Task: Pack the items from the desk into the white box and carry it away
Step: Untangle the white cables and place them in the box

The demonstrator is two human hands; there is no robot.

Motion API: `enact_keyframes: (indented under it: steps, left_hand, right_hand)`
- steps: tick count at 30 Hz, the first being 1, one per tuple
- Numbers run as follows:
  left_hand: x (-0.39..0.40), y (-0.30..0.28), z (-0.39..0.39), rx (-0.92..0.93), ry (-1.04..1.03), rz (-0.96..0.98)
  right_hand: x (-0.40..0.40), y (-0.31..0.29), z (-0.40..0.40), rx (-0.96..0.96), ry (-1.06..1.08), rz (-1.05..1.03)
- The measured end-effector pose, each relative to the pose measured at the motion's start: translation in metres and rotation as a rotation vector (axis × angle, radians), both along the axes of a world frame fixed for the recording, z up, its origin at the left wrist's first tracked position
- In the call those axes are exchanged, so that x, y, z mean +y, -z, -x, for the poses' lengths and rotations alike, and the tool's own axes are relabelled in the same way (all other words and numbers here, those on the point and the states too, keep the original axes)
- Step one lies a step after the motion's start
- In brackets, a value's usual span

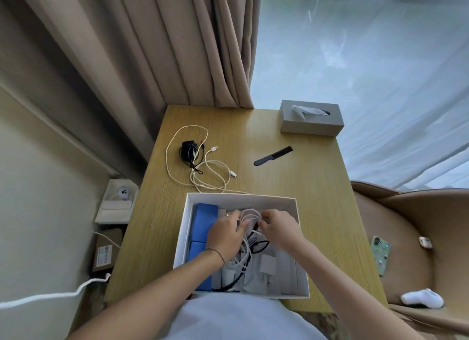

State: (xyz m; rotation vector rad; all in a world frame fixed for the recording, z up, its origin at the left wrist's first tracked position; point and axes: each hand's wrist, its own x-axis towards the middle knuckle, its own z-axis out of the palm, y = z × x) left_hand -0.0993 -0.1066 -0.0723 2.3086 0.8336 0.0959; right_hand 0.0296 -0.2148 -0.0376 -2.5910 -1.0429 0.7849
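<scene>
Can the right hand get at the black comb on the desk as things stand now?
Probably yes. The black comb lies in the open on the desk, beyond the white box, nothing on or against it. But the right hand is busy with the white cable and must first let go.

bedroom or hotel room | curtain (177,47) | desk (291,177) | tissue box (311,122) | armchair (416,228)

Both hands, left (224,234) and right (278,228), cover part of the cable tangle (250,219) inside the white box (303,281); finger positions among the loops are indistinct. The forearms hide the box's near-left contents. The bench's (317,187) near edge is masked by the torso. The white cord (40,297) is cut by the left frame edge.
</scene>
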Motion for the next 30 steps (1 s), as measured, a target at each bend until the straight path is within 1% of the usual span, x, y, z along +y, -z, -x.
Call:
enact_keyframes:
  steps: [2,4,7,10,12,15,18,21,23,26,28,30]
  left_hand:
    - [0.001,0.000,0.002,0.034,0.068,-0.097]
    - [0.002,0.002,0.003,0.144,0.166,-0.213]
    - [0.003,0.005,0.006,0.296,0.302,-0.369]
    - [0.005,0.002,0.010,0.294,0.342,-0.442]
    - [0.009,-0.004,0.015,0.231,0.340,-0.469]
    - [0.020,-0.021,0.022,0.054,0.318,-0.406]
    - [0.037,-0.044,0.024,-0.120,0.285,-0.345]
    - [0.060,-0.063,0.018,-0.221,0.186,-0.305]
    - [0.077,-0.071,0.010,-0.229,0.150,-0.295]
    - [0.101,-0.077,-0.007,-0.193,0.105,-0.265]
    - [0.115,-0.074,-0.021,-0.125,0.041,-0.221]
    - [0.128,-0.064,-0.038,-0.002,-0.043,-0.178]
  right_hand:
    - [-0.001,0.006,0.002,-0.124,-0.064,0.026]
    - [-0.002,0.011,0.003,-0.233,-0.130,0.062]
    - [-0.003,0.017,0.006,-0.322,-0.208,0.135]
    - [-0.004,0.014,0.006,-0.382,-0.251,0.138]
    - [-0.003,0.005,0.005,-0.419,-0.266,0.071]
    - [0.002,-0.016,0.001,-0.425,-0.262,-0.106]
    - [0.015,-0.038,-0.004,-0.354,-0.231,-0.231]
    - [0.033,-0.056,-0.014,-0.269,-0.153,-0.339]
    - [0.048,-0.063,-0.023,-0.223,-0.102,-0.360]
    - [0.070,-0.066,-0.039,-0.161,-0.033,-0.335]
    - [0.082,-0.064,-0.050,-0.141,-0.002,-0.312]
    - [0.092,-0.059,-0.059,-0.117,0.014,-0.289]
